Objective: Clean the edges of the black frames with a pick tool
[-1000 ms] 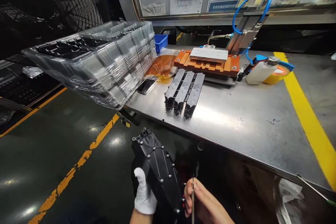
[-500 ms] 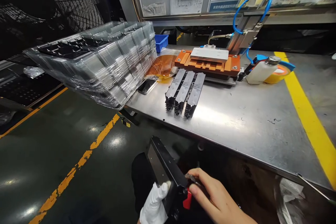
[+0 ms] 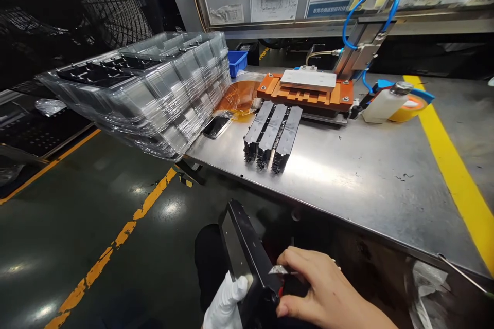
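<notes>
My left hand [image 3: 226,300], in a white glove, grips the lower end of a long black plastic part [image 3: 247,247] with a grey panel on its left face. The part is tilted, low in front of the table. At its lower right side, my bare right hand [image 3: 320,285] holds a small metal blade [image 3: 280,270] between thumb and fingers, its tip close to the black edge. A bit of red shows behind the part, mostly hidden. Three similar black parts [image 3: 273,133] with grey tops lie side by side on the metal table [image 3: 347,175].
Stacked clear plastic trays [image 3: 154,92] stand at the left. Behind the three parts is an orange fixture [image 3: 304,93] with a blue air hose [image 3: 345,25]. A white bottle [image 3: 386,103], a tape roll [image 3: 411,105] and a phone [image 3: 218,126] are also on the table.
The black part has shifted slightly right and tilted. My right hand has turned, its thumb lower and spread wider from the fingers, and the blade shows more plainly.
</notes>
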Demonstrator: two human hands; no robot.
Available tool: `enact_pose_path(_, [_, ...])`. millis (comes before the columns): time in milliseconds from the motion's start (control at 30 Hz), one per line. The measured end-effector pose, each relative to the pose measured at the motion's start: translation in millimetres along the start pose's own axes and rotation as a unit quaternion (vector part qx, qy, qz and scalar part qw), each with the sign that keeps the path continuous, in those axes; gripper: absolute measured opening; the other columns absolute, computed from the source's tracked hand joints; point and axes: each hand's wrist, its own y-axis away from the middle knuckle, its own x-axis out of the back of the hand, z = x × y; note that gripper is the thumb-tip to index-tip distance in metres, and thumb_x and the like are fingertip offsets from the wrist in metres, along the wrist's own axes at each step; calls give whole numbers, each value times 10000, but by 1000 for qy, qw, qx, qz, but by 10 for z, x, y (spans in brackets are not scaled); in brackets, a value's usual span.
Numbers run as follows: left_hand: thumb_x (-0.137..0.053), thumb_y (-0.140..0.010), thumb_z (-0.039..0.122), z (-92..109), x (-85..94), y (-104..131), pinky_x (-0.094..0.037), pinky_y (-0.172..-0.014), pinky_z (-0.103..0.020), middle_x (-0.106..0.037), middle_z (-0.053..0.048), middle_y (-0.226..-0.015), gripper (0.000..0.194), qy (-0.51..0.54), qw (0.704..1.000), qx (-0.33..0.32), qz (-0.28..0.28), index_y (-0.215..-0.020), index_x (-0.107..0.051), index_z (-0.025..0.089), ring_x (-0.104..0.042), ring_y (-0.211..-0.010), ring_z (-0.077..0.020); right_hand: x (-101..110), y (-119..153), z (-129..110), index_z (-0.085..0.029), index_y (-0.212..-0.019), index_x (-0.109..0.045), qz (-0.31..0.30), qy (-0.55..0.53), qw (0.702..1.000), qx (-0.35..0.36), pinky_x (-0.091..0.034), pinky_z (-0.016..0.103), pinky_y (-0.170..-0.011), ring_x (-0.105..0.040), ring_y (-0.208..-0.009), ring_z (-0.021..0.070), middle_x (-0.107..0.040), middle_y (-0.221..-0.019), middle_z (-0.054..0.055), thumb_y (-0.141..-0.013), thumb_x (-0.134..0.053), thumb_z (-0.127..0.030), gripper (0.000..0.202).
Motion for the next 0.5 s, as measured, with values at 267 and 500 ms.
enact_pose_path(267, [-588, -950, 397, 33, -84, -1, -569, -843, -398, -653, -81, -1158, 275, -10, 1000, 7, 16, -1126, -637, 192, -644, -972, -205, -12, 18, -2, -223, -725, -539, 28, -8, 999, 12, -305, 277, -550, -503, -592, 145, -520, -652, -35, -803, -549, -808, 590])
enact_pose_path(500, [-591, -949, 385, 15, -36, -18, -570, -846, -402, -640, -83, -1183, 278, -1, 1000, 6, 16, -1152, -626, 199, -637, -990, -211, 7, -18, 5, -220, -757, -584, 32, 6, 999, 23, -308, 277, -549, -506, -596, 147, -529, -669, -28, -779, -519, -841, 625])
